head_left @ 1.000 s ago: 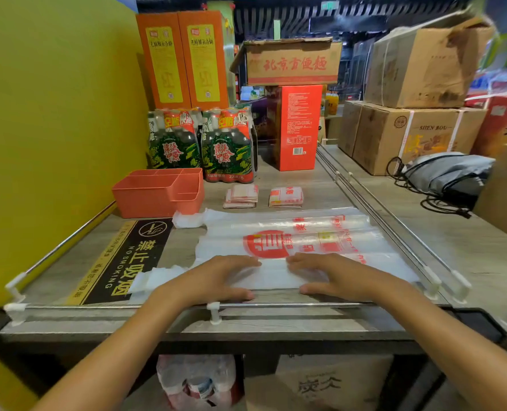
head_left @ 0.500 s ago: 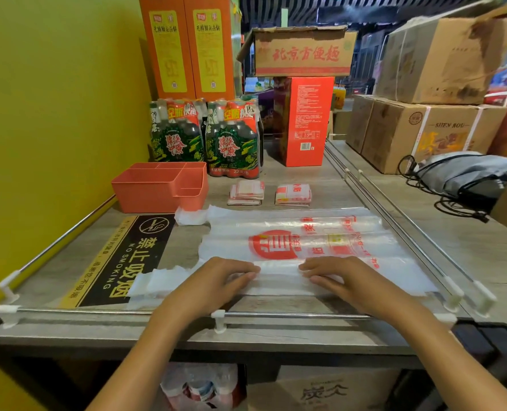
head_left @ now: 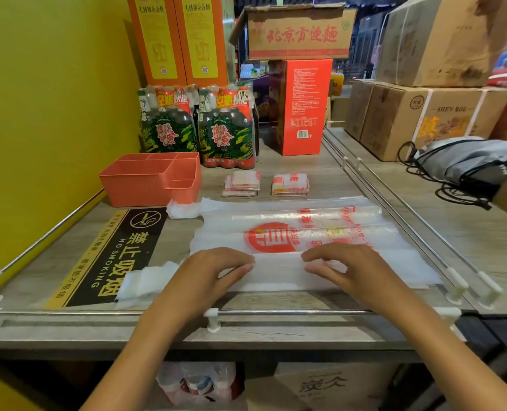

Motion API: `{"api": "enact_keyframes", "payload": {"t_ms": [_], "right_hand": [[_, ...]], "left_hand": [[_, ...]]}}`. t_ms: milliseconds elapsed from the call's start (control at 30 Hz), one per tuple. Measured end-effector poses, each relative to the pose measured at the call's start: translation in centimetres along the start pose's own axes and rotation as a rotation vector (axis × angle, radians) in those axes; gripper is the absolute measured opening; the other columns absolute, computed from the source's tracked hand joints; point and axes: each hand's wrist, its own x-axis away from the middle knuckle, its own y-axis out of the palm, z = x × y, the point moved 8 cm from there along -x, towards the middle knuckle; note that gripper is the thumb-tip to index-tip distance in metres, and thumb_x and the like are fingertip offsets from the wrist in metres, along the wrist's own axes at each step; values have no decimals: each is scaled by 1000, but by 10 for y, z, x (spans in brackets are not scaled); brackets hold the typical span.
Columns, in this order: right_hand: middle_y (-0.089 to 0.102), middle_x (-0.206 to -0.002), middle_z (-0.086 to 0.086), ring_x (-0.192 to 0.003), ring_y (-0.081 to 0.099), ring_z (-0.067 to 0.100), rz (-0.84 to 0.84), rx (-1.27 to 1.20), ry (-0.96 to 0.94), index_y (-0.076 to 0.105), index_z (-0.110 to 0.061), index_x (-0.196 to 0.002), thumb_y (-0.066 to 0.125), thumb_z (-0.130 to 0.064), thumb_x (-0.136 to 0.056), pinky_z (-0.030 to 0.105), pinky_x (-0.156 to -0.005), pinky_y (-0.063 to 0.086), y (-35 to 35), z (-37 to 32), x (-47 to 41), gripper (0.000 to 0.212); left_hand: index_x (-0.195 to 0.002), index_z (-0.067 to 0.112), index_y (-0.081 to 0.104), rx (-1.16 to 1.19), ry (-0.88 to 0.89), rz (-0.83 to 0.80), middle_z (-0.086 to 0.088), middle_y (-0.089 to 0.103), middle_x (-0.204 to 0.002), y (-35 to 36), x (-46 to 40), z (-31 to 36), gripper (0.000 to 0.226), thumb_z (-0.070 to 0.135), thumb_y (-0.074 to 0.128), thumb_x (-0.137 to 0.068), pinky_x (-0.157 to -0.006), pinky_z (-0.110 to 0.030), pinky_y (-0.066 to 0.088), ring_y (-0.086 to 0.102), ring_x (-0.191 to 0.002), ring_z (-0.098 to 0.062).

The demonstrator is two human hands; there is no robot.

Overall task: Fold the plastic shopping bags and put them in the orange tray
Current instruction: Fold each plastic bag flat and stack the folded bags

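Note:
A white plastic shopping bag [head_left: 293, 232] with a red round logo lies flat on the shelf, its handles pointing left. My left hand [head_left: 207, 271] and my right hand [head_left: 350, 265] rest side by side on the bag's near strip, fingers bent and fingertips touching the plastic. Whether they pinch the edge is unclear. The orange tray [head_left: 145, 185] stands at the back left by the yellow wall, with dividers inside. Two folded bag bundles [head_left: 241, 183] [head_left: 290, 184] lie behind the flat bag.
Green bottle packs [head_left: 198, 132] and a red carton [head_left: 301, 105] stand at the back. A black no-smoking sign [head_left: 118, 256] lies on the shelf at left. Metal rails [head_left: 290, 312] edge the shelf. Cardboard boxes [head_left: 418, 117] and a grey bag [head_left: 465, 161] sit to the right.
The view has moved closer and lower toward the shelf. Both hands stay on the bag's near strip, their fingers now more bent.

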Motion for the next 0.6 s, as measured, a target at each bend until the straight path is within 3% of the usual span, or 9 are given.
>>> {"api": "enact_keyframes", "payload": {"t_ms": [233, 367, 433, 600], "right_hand": [[70, -113, -24, -103, 64, -4, -8, 2, 18, 72, -37, -118, 47, -60, -91, 25, -92, 54, 0, -4, -1, 44], [71, -111, -24, -100, 65, -5, 9, -13, 9, 73, -36, -117, 47, -60, -91, 23, -91, 54, -3, -7, 0, 44], [71, -109, -24, -98, 65, -5, 36, -8, -7, 73, -36, -116, 48, -58, -92, 23, -89, 55, -6, -9, 0, 41], [65, -123, -28, -114, 60, -5, 69, -4, -15, 69, -41, -121, 63, -58, -89, 23, -98, 50, -10, -9, 2, 37]], "left_hand": [[-124, 39, 69, -4, -1, -3, 26, 65, -124, 0, 0, 2, 39, 56, 48, -95, -104, -26, 49, 56, -117, 10], [-129, 45, 62, -60, -21, -15, 29, 59, -131, 1, -1, 0, 39, 56, 58, -92, -102, -11, 37, 49, -123, 11], [-129, 44, 63, -94, -23, -9, 28, 59, -131, 0, -2, -1, 35, 47, 61, -94, -101, -8, 35, 49, -122, 10], [-126, 38, 67, -166, 13, 74, 20, 65, -128, -5, -1, -1, 30, 34, 58, -98, -102, -19, 45, 57, -118, 4]]}}
